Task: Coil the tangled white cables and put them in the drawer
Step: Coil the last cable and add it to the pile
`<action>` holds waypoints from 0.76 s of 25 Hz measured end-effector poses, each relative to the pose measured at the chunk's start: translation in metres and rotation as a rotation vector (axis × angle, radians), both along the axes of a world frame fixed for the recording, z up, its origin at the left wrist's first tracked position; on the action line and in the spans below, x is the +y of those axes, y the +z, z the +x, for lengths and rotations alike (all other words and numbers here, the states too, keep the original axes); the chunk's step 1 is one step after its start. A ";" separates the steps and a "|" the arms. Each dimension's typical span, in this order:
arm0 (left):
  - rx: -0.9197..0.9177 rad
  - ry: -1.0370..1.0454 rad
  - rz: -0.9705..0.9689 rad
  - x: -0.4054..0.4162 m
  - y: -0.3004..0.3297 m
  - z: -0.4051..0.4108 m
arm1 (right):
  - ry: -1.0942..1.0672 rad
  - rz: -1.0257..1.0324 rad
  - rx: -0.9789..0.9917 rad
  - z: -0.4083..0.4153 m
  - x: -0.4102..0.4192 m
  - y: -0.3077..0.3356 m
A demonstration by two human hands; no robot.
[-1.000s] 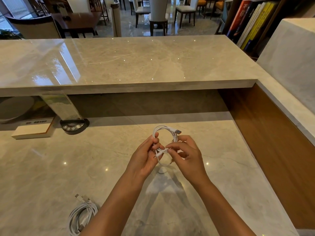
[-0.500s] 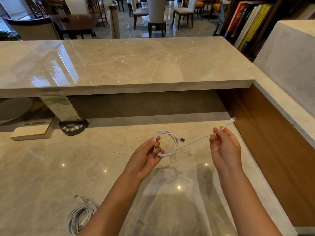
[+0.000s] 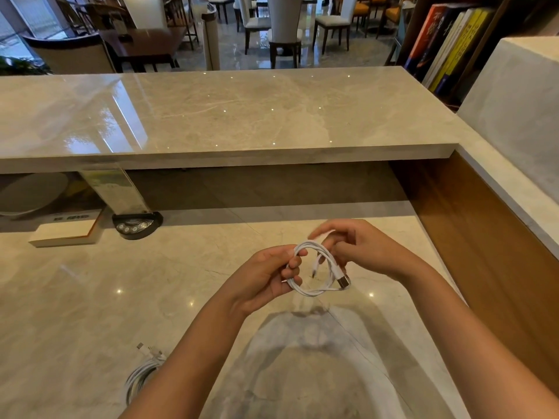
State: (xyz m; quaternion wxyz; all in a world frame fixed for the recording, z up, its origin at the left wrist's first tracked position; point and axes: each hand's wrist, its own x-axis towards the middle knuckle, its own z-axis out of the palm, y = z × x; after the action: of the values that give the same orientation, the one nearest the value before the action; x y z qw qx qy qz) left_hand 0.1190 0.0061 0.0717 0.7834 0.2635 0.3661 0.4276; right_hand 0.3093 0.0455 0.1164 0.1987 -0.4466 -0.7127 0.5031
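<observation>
A thin white cable hangs as a small round coil above the marble desk. My left hand pinches the coil's left side. My right hand is at the coil's upper right, fingers bent around a strand; its fingertips are blurred. A metal USB plug sticks out at the coil's lower right. A second white cable, coiled, lies on the desk at the lower left, partly hidden by my left forearm. No drawer is in view.
A raised marble counter runs across the back, with a shadowed recess under it. A black button device and a white box sit at the back left. A wooden side panel borders the desk on the right.
My right hand has come back in from the right, carrying the loose end to the coil, which now has more turns. My left hand stays on the coil.
</observation>
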 end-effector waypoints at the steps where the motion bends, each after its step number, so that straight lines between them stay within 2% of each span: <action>1: -0.018 0.009 -0.027 0.000 -0.002 0.000 | 0.024 -0.051 0.068 -0.002 -0.002 0.000; 3: -0.031 0.025 -0.065 0.001 -0.005 -0.001 | 0.089 0.014 0.053 -0.006 -0.006 -0.004; 6: -0.039 0.017 -0.076 0.005 -0.003 -0.002 | 0.085 0.305 -0.030 -0.010 -0.008 -0.018; 11: -0.254 0.138 -0.121 0.006 -0.003 0.005 | -0.249 0.228 0.218 -0.022 -0.005 -0.035; 15: -0.102 0.248 -0.047 -0.001 -0.009 0.010 | -0.395 0.207 0.287 -0.027 -0.004 -0.040; 19: -0.055 0.321 -0.008 -0.003 -0.012 0.013 | -0.371 0.174 0.259 -0.027 -0.005 -0.042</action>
State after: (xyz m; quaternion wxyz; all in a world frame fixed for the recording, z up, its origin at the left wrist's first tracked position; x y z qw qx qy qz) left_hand 0.1324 0.0033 0.0595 0.7158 0.1867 0.3834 0.5529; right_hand 0.2825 0.0409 0.0745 0.4152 -0.4827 -0.6278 0.4477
